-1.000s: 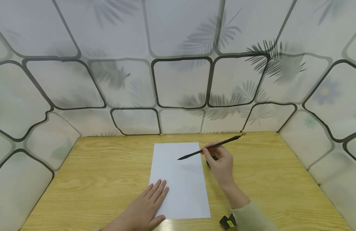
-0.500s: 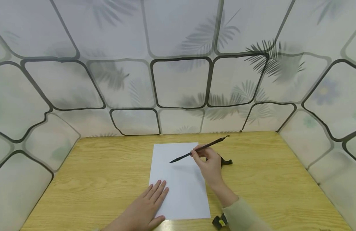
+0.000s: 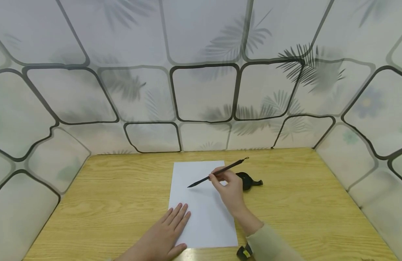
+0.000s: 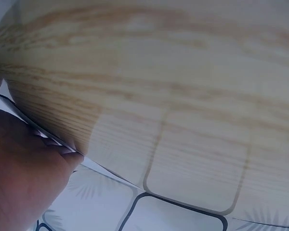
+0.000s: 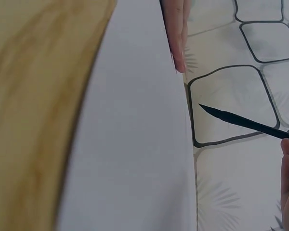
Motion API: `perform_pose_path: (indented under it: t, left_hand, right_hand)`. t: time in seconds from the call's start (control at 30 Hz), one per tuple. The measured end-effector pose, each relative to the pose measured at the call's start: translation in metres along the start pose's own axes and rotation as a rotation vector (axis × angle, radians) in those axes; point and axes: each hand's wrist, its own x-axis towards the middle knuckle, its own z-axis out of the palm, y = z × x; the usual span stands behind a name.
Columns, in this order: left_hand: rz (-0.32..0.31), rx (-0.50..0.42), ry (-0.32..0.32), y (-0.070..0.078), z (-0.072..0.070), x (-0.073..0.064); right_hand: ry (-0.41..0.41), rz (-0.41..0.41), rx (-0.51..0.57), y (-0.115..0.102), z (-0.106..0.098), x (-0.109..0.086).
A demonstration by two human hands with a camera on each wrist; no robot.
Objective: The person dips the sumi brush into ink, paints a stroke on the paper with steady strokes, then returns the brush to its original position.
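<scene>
A white sheet of paper (image 3: pixel 204 217) lies on the wooden table, blank in the head view. My left hand (image 3: pixel 165 232) rests flat over its lower left edge, fingers straight and a little spread. My right hand (image 3: pixel 227 188) pinches a dark writing brush (image 3: pixel 225 169) near mid-shaft, tilted so its pointed tip faces left over the upper part of the sheet. In the right wrist view the brush (image 5: pixel 245 122) shows its tip apart from the paper (image 5: pixel 130 125). The left wrist view catches part of the left hand (image 4: pixel 26 168) at the paper's edge.
A black ink dish (image 3: pixel 248 181) with a short spout-like handle sits right of the paper, partly behind the right hand. A small black object with a yellow mark (image 3: pixel 242 253) lies by the right sleeve. Patterned cloth walls (image 3: pixel 204 94) enclose the wooden table (image 3: pixel 122 188).
My right hand has moved left and slightly down with the brush, bringing the tip farther over the paper and uncovering more of the ink dish. The left hand has stayed in place.
</scene>
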Motion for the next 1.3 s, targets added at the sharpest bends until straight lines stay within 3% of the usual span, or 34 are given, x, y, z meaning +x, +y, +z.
perform_pose_path:
  t: [0.9,1.3]
  left_hand:
    - [0.015,0.038,0.048,0.000,0.000,-0.001]
    - [0.007,0.018,0.024,0.000,-0.001,0.000]
  right_hand:
    - [-0.021,-0.028,-0.027,0.001,0.013,-0.005]
    - [-0.059,0.027,-0.087,-0.001,0.014,-0.004]
